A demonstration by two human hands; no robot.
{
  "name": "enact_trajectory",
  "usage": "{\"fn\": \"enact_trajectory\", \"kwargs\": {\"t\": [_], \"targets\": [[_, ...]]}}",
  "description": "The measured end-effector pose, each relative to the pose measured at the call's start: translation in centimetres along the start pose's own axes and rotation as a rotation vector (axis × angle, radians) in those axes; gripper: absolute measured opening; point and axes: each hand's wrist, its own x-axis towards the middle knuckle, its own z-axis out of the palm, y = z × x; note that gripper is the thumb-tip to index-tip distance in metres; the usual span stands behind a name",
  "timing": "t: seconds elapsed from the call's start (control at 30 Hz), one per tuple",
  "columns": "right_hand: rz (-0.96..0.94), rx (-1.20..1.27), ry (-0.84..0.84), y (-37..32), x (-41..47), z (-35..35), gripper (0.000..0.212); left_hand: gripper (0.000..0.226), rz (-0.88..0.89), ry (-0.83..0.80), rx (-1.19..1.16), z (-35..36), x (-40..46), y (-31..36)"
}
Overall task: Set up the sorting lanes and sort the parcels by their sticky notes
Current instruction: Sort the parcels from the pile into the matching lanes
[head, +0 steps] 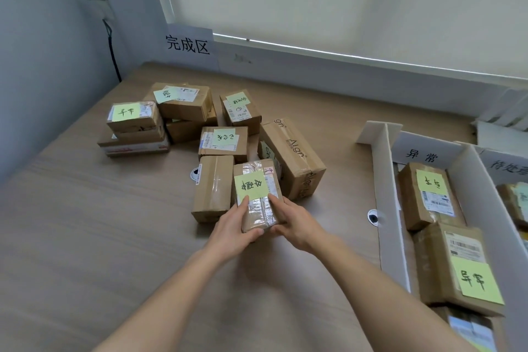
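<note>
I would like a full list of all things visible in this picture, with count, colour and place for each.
held parcel: one, brown with a green sticky note, table centre, gripped by both hands
loose parcels: about nine, brown, several with green notes, piled behind the held one
table: one, light wood
lane dividers: white board walls, right side
parcels in lanes: at least three, brown, between the dividers
lane labels: two white signs at the lane heads
wall sign: one, white, far left
left hand: holds the parcel's left edge
right hand: holds its right edge
</note>
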Motion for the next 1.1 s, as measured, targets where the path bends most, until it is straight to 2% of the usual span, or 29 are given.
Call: {"fn": "enact_trajectory", "kwargs": {"t": [0.2,0.4,0.6,0.9,1.1], "targets": [[-0.015,-0.043,0.112,-6.5,-6.4,-4.3,0.081,0.089,0.102,0.034,0.052,-6.5,-5.4,5.1],[-0.036,-0.127,0.264,-14.9,-17.0,-9.9,0.081,0.085,0.260,0.103,0.077,-13.7,-14.4,12.3],[-0.025,-0.181,0.446,-21.8,-29.8,-14.9,0.083,0.098,0.445,0.128,0.080,-19.6,-24.7,20.3],[0.084,-0.198,0.644,-23.4,-48.1,-20.7,0.084,0.085,0.707,0.099,-0.021,-19.2,-34.1,32.3],[0.203,-0.179,0.762,-20.3,-60.5,-22.5,0.083,0.092,0.838,-0.054,-0.086,-14.4,-39.7,40.9]]}}
